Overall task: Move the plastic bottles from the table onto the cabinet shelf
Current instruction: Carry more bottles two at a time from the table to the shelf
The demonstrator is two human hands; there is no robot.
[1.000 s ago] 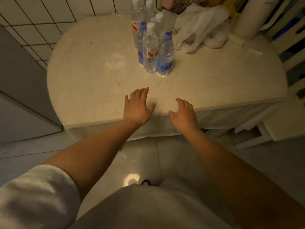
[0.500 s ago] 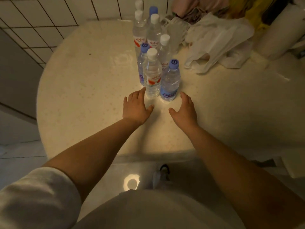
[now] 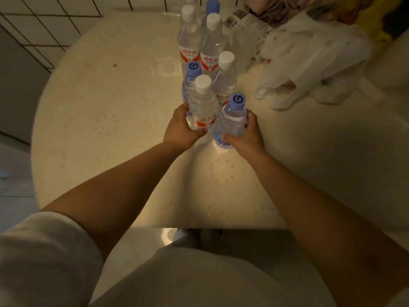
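On the round, pale table (image 3: 99,120), the left hand (image 3: 180,128) curls round the lower body of a white-capped bottle with a red label (image 3: 202,105), which stands upright at the front of the cluster. Just beside it, the right hand (image 3: 245,135) wraps round a blue-capped bottle (image 3: 231,120), also upright, its base on the tabletop. Behind these two stand more upright bottles (image 3: 210,41), close together. Further right lies a crumpled white plastic bag (image 3: 309,63).
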